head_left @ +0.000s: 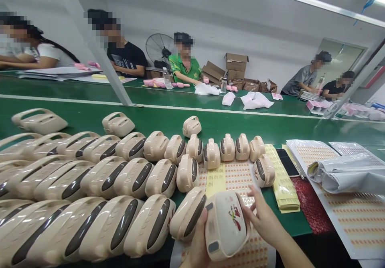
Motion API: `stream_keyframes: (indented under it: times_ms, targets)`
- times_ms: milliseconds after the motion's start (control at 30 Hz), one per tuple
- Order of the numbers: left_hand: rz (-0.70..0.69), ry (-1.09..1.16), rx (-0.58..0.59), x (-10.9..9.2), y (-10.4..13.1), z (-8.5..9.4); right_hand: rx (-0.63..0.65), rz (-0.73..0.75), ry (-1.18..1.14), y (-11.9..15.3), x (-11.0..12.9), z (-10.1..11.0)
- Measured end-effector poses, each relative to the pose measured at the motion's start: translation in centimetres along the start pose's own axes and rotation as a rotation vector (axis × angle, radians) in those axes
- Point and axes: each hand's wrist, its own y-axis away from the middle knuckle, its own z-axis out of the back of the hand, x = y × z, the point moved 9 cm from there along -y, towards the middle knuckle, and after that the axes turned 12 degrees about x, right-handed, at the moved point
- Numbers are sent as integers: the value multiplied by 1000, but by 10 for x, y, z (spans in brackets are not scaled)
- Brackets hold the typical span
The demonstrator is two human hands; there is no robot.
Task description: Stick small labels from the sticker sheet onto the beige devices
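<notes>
Both hands grasping beige oval plastic casing (225,224).
Left hand (199,242) and right hand (264,220) fingers clasp it, above orange sticker sheet (237,177).

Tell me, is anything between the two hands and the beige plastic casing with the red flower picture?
Nothing visible: the left hand and the right hand both touch the beige plastic casing directly.

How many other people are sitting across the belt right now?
5: two at far left, one in green by the fan, two at far right. Others may be hidden.
</notes>
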Motion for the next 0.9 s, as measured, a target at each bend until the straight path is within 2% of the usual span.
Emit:
stream_keyframes:
  times_ms: [67,100,167,233,333,400,467,567,633,700,800,900]
  targets:
    - [-8,1,40,0,0,-4,134,-55,-67,-2,-13,-17]
    - [-23,-40,53,0,-1,-4,128,-49,-86,-3,-15,-18]
    - [-91,-152,75,-3,-5,1,7,-2,-49,-6,-9,-3]
    - [-121,-265,117,0,-11,7,-134,83,84,-11,6,20]
    - [-90,-397,162,10,-21,18,-271,219,426,-25,39,42]
    - [-100,-529,169,10,-23,24,-291,209,676,-42,51,43]
    - [-139,-749,183,4,-22,24,-282,103,878,-63,48,41]
    - [-221,-1184,238,-5,-16,20,-300,-27,1058,-83,35,40]
    - [-312,-1447,308,-5,-15,19,-354,-31,1124,-85,31,42]
    - [-367,-1621,407,3,-20,22,-419,-5,1173,-80,33,45]
    - [-262,-1657,512,23,-38,39,-456,58,1212,-76,57,46]
    - [-168,-1567,462,30,-52,53,-357,182,1209,-100,110,31]
